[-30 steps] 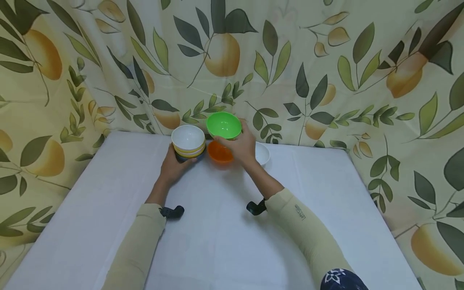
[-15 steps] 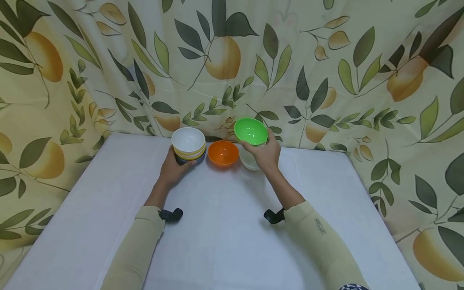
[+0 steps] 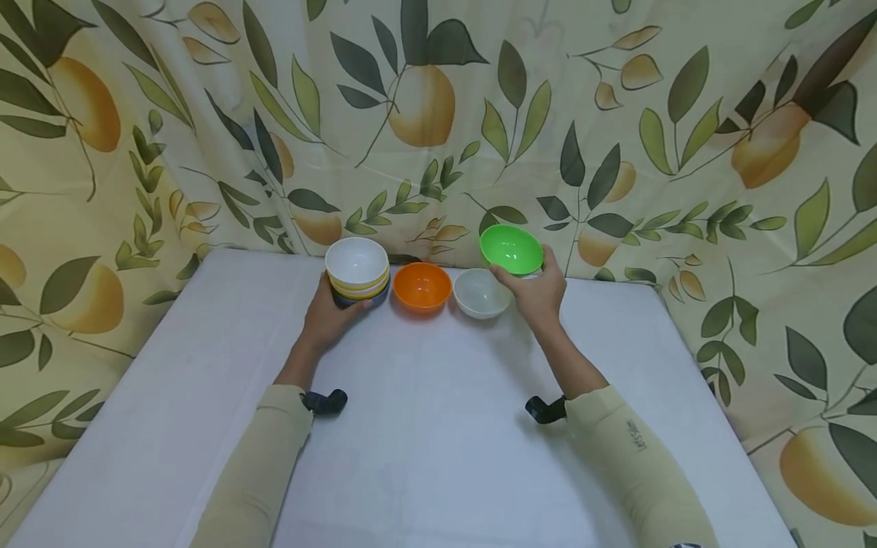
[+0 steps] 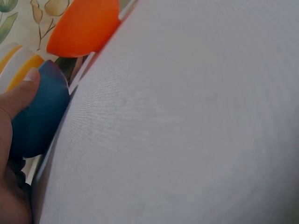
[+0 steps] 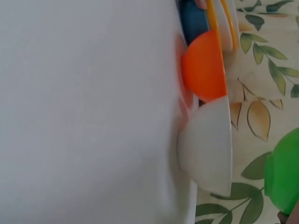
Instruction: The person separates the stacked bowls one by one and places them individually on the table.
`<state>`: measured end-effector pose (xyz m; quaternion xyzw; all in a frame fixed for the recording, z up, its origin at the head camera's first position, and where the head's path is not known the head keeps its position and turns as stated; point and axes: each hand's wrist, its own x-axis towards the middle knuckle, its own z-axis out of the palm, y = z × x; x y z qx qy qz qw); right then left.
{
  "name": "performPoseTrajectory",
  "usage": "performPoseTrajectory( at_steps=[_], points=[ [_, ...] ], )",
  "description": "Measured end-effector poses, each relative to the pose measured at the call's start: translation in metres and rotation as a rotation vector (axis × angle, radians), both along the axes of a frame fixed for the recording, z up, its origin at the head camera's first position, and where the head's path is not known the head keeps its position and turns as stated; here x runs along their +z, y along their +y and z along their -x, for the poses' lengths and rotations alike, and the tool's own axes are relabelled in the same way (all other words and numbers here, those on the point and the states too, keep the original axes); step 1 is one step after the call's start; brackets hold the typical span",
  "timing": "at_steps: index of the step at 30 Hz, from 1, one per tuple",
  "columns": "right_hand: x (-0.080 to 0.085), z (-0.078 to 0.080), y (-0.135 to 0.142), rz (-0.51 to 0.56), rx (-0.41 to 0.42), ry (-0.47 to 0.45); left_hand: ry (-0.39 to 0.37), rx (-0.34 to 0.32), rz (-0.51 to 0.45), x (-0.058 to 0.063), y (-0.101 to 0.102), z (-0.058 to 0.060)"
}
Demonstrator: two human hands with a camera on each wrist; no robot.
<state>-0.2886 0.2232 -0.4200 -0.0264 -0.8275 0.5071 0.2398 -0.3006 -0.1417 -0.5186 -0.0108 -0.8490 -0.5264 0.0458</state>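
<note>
My left hand (image 3: 324,316) grips a stack of bowls (image 3: 357,262) at the table's back, its thumb across the front. White and yellow bowls nest inside a blue bowl (image 4: 46,109) at the bottom. An orange bowl (image 3: 422,287) stands just right of the stack, followed by a whitish bowl (image 3: 482,294). Further right, my right hand (image 3: 543,295) holds a green bowl (image 3: 511,249) by its side, thumb near the rim. The right wrist view shows this green bowl raised and apart from the whitish one. Most of the right hand's fingers are hidden behind it.
A white cloth covers the table (image 3: 425,441). Right behind its back edge hangs a curtain (image 3: 425,175) printed with fruit and leaves. Each wrist carries a small black camera mount.
My right hand has carried the green bowl rightward, from above the orange bowl to right of the whitish bowl, uncovering both. The left hand and its stack have stayed in place.
</note>
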Motion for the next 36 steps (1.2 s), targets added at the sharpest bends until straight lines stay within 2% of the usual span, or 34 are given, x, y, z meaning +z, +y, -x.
performPoseTrajectory(
  at_steps=[9, 21, 26, 36],
  points=[
    [-0.007, -0.006, 0.024, 0.019, -0.063, -0.048, 0.015, -0.009, 0.025, 0.005, 0.001, 0.002],
    [-0.024, -0.012, 0.045, 0.035, -0.148, -0.112, -0.001, 0.000, 0.026, 0.005, -0.001, 0.004],
    [-0.028, -0.013, 0.052, 0.026, -0.158, -0.138, -0.002, 0.003, 0.031, 0.003, -0.002, 0.005],
    [-0.035, -0.022, 0.062, -0.005, -0.167, -0.254, 0.003, -0.003, 0.011, 0.000, 0.000, 0.001]
  ],
)
